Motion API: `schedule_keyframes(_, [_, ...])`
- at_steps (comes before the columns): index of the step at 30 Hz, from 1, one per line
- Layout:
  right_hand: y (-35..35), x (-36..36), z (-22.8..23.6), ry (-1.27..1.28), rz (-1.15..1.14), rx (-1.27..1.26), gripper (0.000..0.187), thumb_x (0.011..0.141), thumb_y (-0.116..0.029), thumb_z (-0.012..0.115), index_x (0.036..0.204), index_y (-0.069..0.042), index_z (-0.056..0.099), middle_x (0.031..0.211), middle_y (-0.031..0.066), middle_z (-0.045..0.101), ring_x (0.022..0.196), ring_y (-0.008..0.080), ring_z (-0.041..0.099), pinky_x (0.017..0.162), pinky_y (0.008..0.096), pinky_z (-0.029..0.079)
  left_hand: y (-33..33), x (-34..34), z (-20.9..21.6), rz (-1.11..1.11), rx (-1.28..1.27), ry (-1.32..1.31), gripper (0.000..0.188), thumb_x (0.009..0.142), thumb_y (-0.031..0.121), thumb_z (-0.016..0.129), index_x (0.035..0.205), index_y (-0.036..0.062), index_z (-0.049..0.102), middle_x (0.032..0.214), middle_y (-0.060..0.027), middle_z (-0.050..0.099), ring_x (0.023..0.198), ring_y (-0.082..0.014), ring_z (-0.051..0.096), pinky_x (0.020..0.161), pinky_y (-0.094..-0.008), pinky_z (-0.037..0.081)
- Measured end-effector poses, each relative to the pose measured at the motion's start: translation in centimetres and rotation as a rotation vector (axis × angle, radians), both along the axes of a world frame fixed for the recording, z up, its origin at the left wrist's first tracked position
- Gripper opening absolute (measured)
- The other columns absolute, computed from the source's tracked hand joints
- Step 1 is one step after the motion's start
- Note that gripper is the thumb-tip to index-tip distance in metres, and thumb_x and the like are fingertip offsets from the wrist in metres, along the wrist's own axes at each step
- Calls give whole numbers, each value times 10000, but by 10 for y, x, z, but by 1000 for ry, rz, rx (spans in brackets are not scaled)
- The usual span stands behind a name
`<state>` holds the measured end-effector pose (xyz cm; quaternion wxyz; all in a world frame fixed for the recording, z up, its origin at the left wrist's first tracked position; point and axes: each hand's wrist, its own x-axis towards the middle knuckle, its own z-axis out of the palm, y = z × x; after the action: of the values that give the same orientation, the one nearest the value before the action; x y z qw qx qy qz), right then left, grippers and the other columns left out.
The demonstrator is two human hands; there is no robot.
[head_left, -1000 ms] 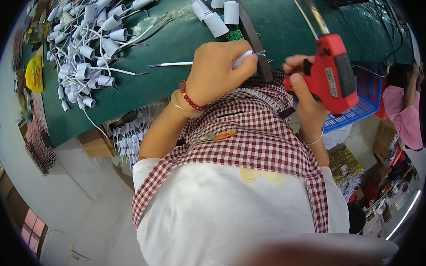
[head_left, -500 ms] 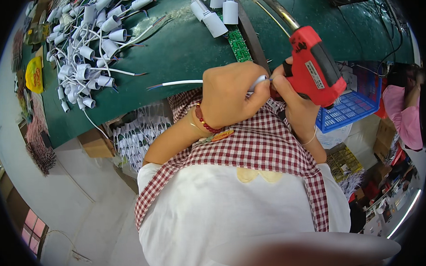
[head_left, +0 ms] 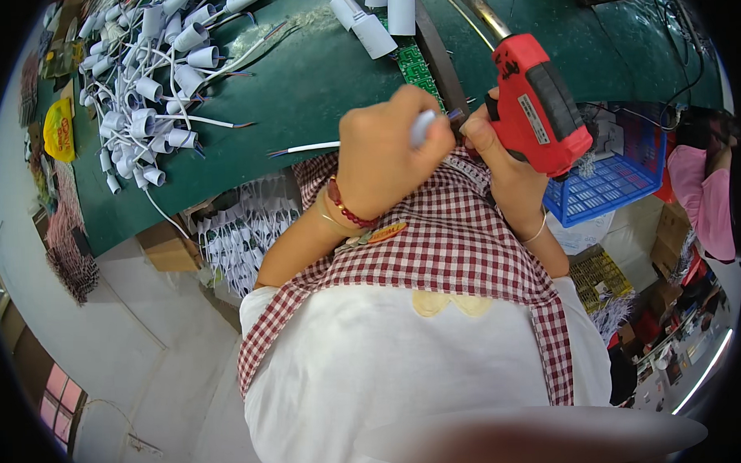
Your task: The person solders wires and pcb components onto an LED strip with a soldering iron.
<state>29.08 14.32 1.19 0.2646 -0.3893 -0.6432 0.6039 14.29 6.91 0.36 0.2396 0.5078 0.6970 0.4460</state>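
My left hand (head_left: 391, 153) is closed around a white lamp socket (head_left: 422, 128), and fingers hide much of it. Out of the left side of this fist runs a white cable (head_left: 313, 147) with bare coloured wire ends. Short wires show at the socket's right end, near my right thumb. In my right hand (head_left: 511, 165) is a red and black soldering gun (head_left: 536, 103), its metal barrel pointing up and left over the bench. A strip of green circuit boards (head_left: 416, 73) lies just beyond my left hand, with several white sockets (head_left: 373, 35) at its far end.
A heap of white sockets with cables (head_left: 146, 117) covers the left of the green bench (head_left: 300, 87). A dark bar (head_left: 440, 62) runs beside the boards. At the right hang a blue basket (head_left: 610, 192) and black cords. Another person's pink sleeve (head_left: 700, 191) shows far right.
My left hand has shifted slightly up and left with the socket, and its cable went along. The soldering gun has moved a little left and up. A gap has opened between my hands.
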Motion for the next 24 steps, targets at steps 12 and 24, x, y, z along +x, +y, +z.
schedule_keyframes(12, [8,43,-14,-24,-41,114,301,881,10,575,1165,52,486,743,87,599,670,147,579,638,266,471,15,-55,-41,96,-232,81,244,780,223,604,794,-16,652,600,-152,595,527,-257,606,536,-331,465])
schedule_keyframes(24, [-5,87,-32,-151,-9,-84,190,792,-57,745,950,-16,647,810,7,620,683,81,563,591,242,452,21,-59,-36,13,-347,175,274,759,268,594,791,6,667,647,-199,607,602,-374,603,591,-415,480])
